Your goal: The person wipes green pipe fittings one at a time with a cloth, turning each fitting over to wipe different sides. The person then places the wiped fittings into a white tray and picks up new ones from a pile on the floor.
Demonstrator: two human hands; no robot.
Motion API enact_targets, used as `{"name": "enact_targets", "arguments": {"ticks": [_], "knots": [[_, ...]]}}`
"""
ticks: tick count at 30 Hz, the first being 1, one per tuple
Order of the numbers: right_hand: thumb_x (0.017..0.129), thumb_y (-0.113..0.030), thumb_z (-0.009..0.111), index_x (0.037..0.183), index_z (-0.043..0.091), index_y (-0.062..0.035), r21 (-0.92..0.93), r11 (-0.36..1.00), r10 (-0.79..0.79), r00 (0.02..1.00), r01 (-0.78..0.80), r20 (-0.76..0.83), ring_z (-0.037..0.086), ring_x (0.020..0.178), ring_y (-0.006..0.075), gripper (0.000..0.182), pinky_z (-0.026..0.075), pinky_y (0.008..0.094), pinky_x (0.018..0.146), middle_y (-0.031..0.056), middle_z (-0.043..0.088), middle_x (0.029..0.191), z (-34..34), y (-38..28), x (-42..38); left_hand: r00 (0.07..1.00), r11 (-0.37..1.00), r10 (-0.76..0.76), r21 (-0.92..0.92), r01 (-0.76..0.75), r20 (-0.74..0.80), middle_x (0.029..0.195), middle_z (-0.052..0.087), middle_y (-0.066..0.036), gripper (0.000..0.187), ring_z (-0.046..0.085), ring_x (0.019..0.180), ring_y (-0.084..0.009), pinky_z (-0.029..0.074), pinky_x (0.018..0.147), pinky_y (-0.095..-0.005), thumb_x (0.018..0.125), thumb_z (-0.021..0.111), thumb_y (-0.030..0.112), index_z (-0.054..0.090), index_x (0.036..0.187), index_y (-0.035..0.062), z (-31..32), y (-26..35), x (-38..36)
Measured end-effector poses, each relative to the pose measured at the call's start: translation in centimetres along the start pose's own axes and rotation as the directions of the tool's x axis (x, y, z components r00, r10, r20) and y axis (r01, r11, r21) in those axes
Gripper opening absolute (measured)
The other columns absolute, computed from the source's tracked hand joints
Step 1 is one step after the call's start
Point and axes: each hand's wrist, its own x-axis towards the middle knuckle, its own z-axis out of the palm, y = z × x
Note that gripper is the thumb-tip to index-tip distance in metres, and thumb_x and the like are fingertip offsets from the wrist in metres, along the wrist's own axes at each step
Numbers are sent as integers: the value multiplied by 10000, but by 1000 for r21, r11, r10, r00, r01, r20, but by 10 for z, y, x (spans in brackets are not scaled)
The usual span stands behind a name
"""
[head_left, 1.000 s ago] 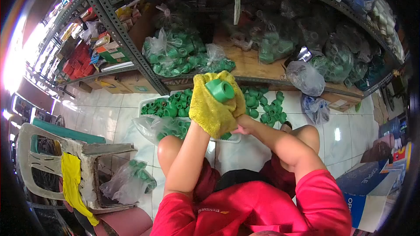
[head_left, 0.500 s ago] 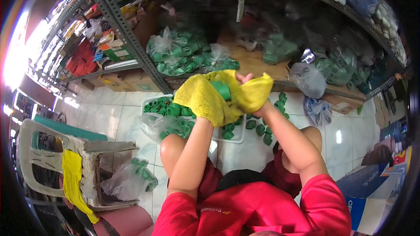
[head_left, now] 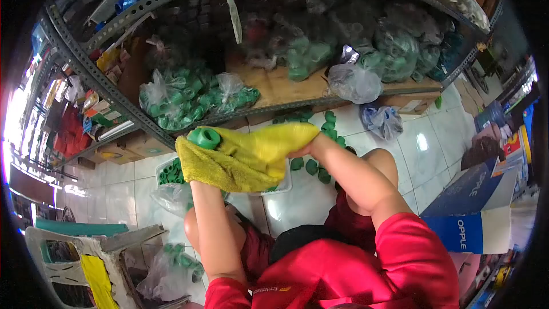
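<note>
Right hand (head_left: 302, 151) meets one end of the yellow cloth (head_left: 246, 157), fingers mostly hidden, so their closure cannot be told; the left hand (head_left: 204, 185) shows only its wrist end, the rest covered by cloth, its grip likewise hidden; the green fitting (head_left: 205, 138) sits in the cloth above the left wrist, near the shelf edge (head_left: 217, 117). Below, the cloth and arms block much of the white tray (head_left: 279, 187), which holds green fittings (head_left: 171, 173); a clear bag (head_left: 171, 197) lies by it, and loose fittings (head_left: 311, 166) lie on the tiles (head_left: 366, 163); bagged fittings (head_left: 183, 94) fill part of the shelf; a blue-and-white bag (head_left: 382, 121) rests on the floor before it; the chair (head_left: 63, 252) stands on the left side, the OPPLE box (head_left: 457, 232) on the right. The held fitting is glossy green and short, its round open mouth facing up and its lower part wrapped; the cloth looks fuzzy, creased and spread sideways.
</note>
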Motion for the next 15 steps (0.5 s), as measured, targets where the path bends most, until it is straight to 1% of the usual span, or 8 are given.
{"name": "enact_targets", "arguments": {"ticks": [1,3,5,7,8,9,12,15], "knots": [[872,-253,448,1228,414,-66,675,737,90,994,-21,-67,462,1107,229,403,346,381,967,108,463,1232,24,-35,-1,997,998,-49,-34,47,-52,934,546,-74,439,507,848,-281,448,740,-438,850,318,507,521,956,132,10,8,-11],[858,-292,493,1181,467,-57,578,816,56,997,-16,-51,494,1077,221,401,385,395,933,95,500,1194,35,-56,-3,979,995,-24,-93,44,205,970,557,-137,484,530,871,-321,466,767,-470,851,326,471,544,991,62,-18,7,10],[867,-326,478,1166,486,-56,175,985,72,906,2,-417,528,1028,211,403,431,382,883,92,535,1146,39,-43,8,977,993,-37,-100,59,211,998,552,-147,493,527,883,-327,461,782,-471,849,328,469,540,997,49,-17,0,16],[875,-276,474,1127,505,-53,483,851,-72,958,205,-279,548,970,195,338,457,356,843,103,555,1094,34,-29,17,979,986,-119,-95,136,168,1030,541,-164,513,518,901,-348,440,814,-495,847,326,478,534,1007,38,-23,-10,23],[875,-276,474,1127,505,-53,487,851,-67,961,197,-270,548,970,195,338,457,356,843,103,555,1094,35,-27,19,946,873,7,460,-164,324,1015,545,-158,510,521,894,-336,445,802,-485,846,324,475,537,999,37,-35,-18,37],[877,-271,471,1127,504,-54,440,875,-84,960,200,-269,546,970,192,332,457,351,842,100,552,1095,38,-26,20,865,407,10,788,-462,502,999,549,-151,508,525,887,-325,451,790,-475,846,323,472,540,991,37,-47,-25,49],[881,-258,462,1125,502,-59,288,935,-134,958,207,-255,539,971,182,316,455,335,838,90,543,1100,46,-26,29,736,69,166,736,-673,657,965,553,-125,419,529,859,-291,458,756,-437,864,354,396,532,995,40,-52,-44,70],[884,-238,458,1146,481,-64,450,881,-173,985,145,22,516,999,171,315,441,309,849,80,521,1121,51,-26,46,781,392,261,677,-623,567,945,554,-84,305,531,826,-259,456,735,-401,874,400,294,516,1010,47,-13,-47,21]]}}
